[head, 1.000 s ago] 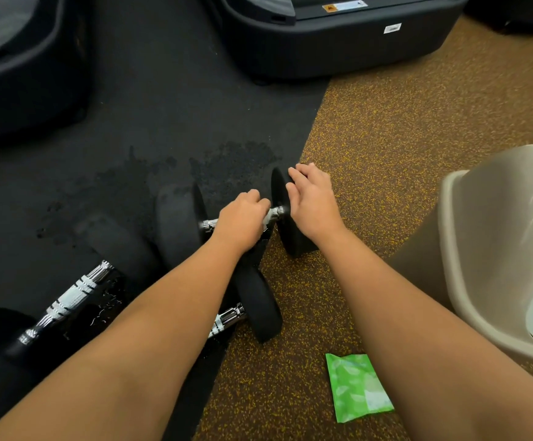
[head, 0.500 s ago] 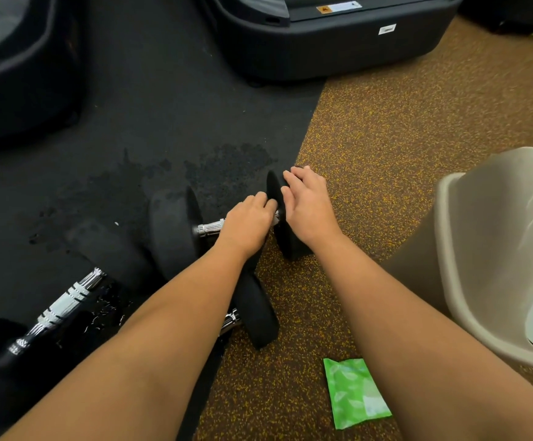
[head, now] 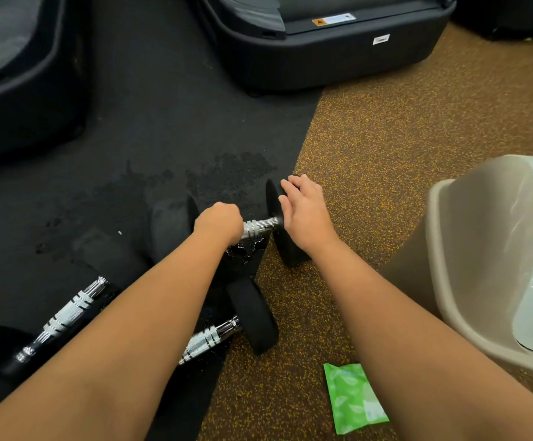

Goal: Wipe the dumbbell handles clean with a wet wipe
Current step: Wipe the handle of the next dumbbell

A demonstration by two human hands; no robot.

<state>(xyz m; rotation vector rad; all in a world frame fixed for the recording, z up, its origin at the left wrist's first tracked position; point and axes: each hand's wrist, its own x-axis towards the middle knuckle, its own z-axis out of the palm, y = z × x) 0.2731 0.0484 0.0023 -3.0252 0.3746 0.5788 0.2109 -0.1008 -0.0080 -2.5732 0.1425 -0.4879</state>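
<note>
Left hand [head: 219, 222]: fist closed over the handle [head: 258, 226]; any wipe inside it hidden, palm side unseen.
Left plate [head: 169, 227]: partly behind the left forearm.
Second dumbbell [head: 207, 340]: only part of bar and one plate show, rest under the forearm.
Third dumbbell [head: 61, 319]: near end lost in shadow.
Bin [head: 481, 265]: cut by right edge.
Machine label [head: 333, 20]: print too small to read.

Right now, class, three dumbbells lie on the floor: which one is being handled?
The farthest dumbbell: the left hand grips its chrome handle while the right hand steadies its right weight. The two nearer dumbbells lie untouched beneath the left forearm.
</note>
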